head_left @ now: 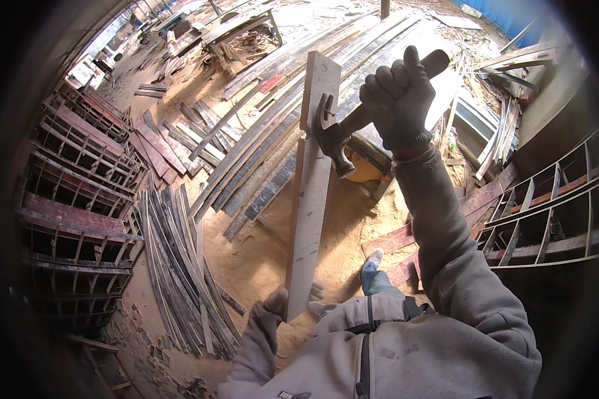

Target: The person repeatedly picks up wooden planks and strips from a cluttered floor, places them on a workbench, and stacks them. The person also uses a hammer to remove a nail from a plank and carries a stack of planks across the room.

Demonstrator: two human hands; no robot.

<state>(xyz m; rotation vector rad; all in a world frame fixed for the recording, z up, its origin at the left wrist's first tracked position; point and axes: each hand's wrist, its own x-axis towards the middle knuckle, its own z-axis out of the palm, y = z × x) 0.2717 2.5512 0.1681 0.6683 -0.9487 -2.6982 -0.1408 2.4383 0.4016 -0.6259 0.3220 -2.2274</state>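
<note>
Centrally, a pale plank slanted upright in front of the person's body, its lower end near the jacket and its upper end pointing away. The left hand, gloved, was partly closed about the lower end, with fingertips showing past the plank's right edge. The right hand, likewise gloved, was closed firmly around the handle of a hammer, its thumb raised beside the grip. The hammer's claw overlapped the plank's upper part; whether the two touched could not be told. Beneath lay tan ground, on which one shoe showed. Beyond the plank, long boards were spread side by side; to the left, thin strips formed a loose bundle beside stacked panels. A slatted frame stood at the right, and a table in the far background.
</note>
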